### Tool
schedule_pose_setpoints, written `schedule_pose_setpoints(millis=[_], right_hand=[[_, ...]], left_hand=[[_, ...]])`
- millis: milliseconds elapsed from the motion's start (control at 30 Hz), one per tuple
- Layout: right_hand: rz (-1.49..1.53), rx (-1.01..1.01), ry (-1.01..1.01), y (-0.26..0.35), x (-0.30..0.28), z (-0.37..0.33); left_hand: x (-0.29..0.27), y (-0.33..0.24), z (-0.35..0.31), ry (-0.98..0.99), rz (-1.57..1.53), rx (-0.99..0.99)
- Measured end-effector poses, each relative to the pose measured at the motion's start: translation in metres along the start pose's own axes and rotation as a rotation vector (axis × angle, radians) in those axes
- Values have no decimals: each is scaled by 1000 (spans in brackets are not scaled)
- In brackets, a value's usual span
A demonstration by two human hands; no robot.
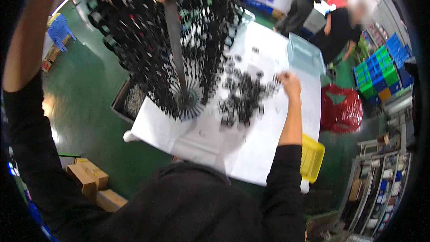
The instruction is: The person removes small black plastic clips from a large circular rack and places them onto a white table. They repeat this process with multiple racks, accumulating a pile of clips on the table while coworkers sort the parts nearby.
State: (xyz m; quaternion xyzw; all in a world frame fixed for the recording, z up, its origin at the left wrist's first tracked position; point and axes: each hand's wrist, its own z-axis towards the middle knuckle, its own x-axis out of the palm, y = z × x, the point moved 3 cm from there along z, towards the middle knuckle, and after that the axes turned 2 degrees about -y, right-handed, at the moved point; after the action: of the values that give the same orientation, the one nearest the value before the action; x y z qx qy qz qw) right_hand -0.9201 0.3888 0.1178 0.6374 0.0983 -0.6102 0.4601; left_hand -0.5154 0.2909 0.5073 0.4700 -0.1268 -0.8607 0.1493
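Got the right hand (290,83) at three o'clock of the loose black pieces (245,96) on the white worktop (255,161), with grip nearly pinched; can't tell if holding any. Can't tell the left grip either, out of frame past ten. Also seeing more black pieces (130,58) around a pole (172,27) near eleven.

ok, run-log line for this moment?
right hand: at right edge of small black pieces on white table; left hand: out of view; pole rack: hung with black pieces

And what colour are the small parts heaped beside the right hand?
The small parts are black, seen best in the head view.
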Motion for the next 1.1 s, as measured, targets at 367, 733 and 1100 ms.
schedule_pose_setpoints(millis=[367,733,1100], right_hand=[[515,-771,-838,272,-168,-60],[301,-655,-972,347,-176,-72],[1006,-852,-446,324,-177,-36]], left_hand=[[-28,-7,26,410,-305,-172],[9,-9,30,134,71,-148],[-7,-1,27,282,-91,-244]])
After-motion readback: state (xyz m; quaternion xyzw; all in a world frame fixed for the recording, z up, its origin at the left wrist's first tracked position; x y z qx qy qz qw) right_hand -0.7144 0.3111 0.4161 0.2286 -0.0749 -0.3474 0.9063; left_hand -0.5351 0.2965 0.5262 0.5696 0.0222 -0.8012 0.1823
